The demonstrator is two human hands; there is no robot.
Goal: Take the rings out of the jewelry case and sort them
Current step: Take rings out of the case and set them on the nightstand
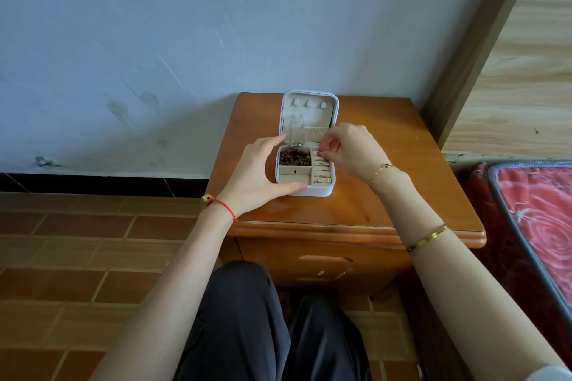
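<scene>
A small white jewelry case [318, 192] stands open on a wooden nightstand [356, 210], its lid upright against the wall. Brown beads [294, 156] fill its upper left compartment. Several rings [322, 175] sit in the slotted rows on the right side. My left hand [257, 172] cups the case's left side, thumb along the front edge. My right hand [349, 148] hovers over the ring rows, fingertips pinched on a small ring with a red stone [318, 153] at the top row.
A necklace chain [298, 130] hangs inside the lid. A bed with a red patterned cover [538, 226] stands to the right, beside a wooden bed frame post [483, 40]. The tiled floor [77, 257] lies to the left. My dark-trousered legs [263, 325] are in front of the nightstand.
</scene>
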